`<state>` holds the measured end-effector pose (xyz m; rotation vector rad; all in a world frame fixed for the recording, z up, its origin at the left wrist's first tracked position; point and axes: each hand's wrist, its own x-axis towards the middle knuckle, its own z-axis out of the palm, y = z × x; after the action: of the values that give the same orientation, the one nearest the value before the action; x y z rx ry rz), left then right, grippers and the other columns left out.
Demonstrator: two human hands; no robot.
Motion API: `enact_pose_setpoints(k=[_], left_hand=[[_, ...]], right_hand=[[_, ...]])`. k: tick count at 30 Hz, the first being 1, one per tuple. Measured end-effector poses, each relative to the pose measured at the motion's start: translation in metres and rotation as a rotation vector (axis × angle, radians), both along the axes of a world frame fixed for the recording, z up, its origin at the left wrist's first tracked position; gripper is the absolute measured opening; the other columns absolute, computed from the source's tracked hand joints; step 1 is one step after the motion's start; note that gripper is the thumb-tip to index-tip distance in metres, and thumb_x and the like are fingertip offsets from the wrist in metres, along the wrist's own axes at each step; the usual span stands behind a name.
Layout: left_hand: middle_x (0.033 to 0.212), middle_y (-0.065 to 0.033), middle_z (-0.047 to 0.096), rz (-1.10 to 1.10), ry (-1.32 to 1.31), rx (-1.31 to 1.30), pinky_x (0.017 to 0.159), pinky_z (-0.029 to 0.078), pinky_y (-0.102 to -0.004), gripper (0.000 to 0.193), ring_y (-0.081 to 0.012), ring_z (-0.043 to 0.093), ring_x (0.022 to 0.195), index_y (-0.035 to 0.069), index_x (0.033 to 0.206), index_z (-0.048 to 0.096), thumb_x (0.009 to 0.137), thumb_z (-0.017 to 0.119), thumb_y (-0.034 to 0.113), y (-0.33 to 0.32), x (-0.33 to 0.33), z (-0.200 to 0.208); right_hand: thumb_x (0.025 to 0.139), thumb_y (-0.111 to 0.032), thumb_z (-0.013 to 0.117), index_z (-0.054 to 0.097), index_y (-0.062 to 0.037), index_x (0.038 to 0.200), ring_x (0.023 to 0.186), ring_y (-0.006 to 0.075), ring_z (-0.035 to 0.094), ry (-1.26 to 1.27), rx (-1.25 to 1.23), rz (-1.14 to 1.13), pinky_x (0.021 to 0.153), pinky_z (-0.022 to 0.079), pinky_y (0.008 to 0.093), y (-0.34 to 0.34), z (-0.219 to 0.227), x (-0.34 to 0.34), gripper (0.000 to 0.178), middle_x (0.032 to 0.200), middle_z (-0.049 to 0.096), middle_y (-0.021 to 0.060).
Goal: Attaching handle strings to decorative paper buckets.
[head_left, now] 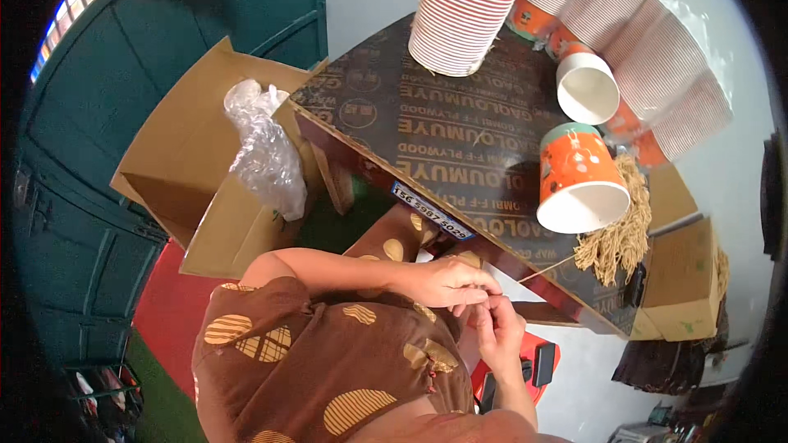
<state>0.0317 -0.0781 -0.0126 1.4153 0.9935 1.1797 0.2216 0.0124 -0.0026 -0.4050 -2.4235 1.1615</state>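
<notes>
Head view: left hand (pixel 456 283) and right hand (pixel 501 331) press fingertips together, apparently pinching a tan cord (pixel 546 270) — probably for fine control — its bundle (pixel 614 256) lying within reach on the bench (pixel 361 143).

Dark tabletop (pixel 369 90), and it's busy!
Tall cup stack (pixel 462 20) here, more stacks (pixel 616 12) behind, orange cup (pixel 581 160), tan cords (pixel 617 250) beside it.

Our bare, bent left arm (pixel 341 271) lies nearly level across our front, its bare left hand (pixel 454 281) back upward, fingers curled together at the tips. Our bare right forearm (pixel 516 394) rises steeply, its bare right hand (pixel 504 333) pointing upward, thumb and fingers bent, fingertips right by the left's.
</notes>
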Motion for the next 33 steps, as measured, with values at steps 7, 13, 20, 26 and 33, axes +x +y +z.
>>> enact_pose_setpoints(k=[7,13,20,26,33], left_hand=[[0.078,-0.0103,0.067,0.09,0.089,0.113,0.06,0.049,-0.0298,0.023,-0.0153,0.062,0.064,-0.004,0.107,0.062,0.092,0.058,0.013,0.0,-0.003,-0.011],[0.076,-0.0142,0.066,0.279,0.278,0.252,0.064,0.049,-0.0348,0.012,-0.0232,0.065,0.07,-0.002,0.087,0.063,0.087,0.063,0.011,0.007,-0.018,-0.011],[0.074,-0.0126,0.066,0.576,0.268,0.125,0.064,0.051,-0.0345,0.011,-0.022,0.066,0.07,0.002,0.088,0.062,0.09,0.06,0.012,0.013,-0.02,-0.005],[0.065,0.001,0.055,0.764,-0.284,-0.084,0.043,0.037,-0.0211,0.01,-0.0035,0.047,0.051,0.001,0.091,0.058,0.096,0.056,0.009,0.014,-0.027,-0.003],[0.071,0.0023,0.058,0.823,-0.115,0.031,0.053,0.043,-0.0201,0.004,-0.0024,0.051,0.061,0.0,0.095,0.059,0.093,0.06,0.002,0.017,0.0,-0.009]], right_hand=[[0.093,-0.006,0.059,0.055,0.0003,0.085,0.056,0.0067,0.044,-0.007,-0.076,-0.157,0.051,0.038,0.0244,0.001,0.01,-0.002,0.011,0.061,0.051,-0.0002],[0.089,-0.009,0.063,0.058,0.0007,0.084,0.058,0.0264,0.058,-0.278,0.116,-0.091,0.057,0.047,0.0344,0.015,0.02,0.007,0.012,0.067,0.059,0.0126],[0.092,-0.012,0.063,0.056,-0.0018,0.083,0.064,0.0076,0.046,-0.043,-0.406,-0.072,0.059,0.041,0.0235,0.028,0.011,0.021,0.015,0.068,0.053,-0.0024],[0.097,-0.011,0.056,0.057,-0.0013,0.081,0.054,0.0066,0.041,0.249,-0.587,-0.193,0.048,0.032,0.0213,0.028,0.012,0.003,0.019,0.066,0.049,-0.0009],[0.091,-0.003,0.06,0.071,0.0011,0.1,0.071,0.0122,0.055,0.182,-0.25,-0.091,0.066,0.046,0.0257,0.017,0.003,-0.026,0.014,0.079,0.062,0.0048]])
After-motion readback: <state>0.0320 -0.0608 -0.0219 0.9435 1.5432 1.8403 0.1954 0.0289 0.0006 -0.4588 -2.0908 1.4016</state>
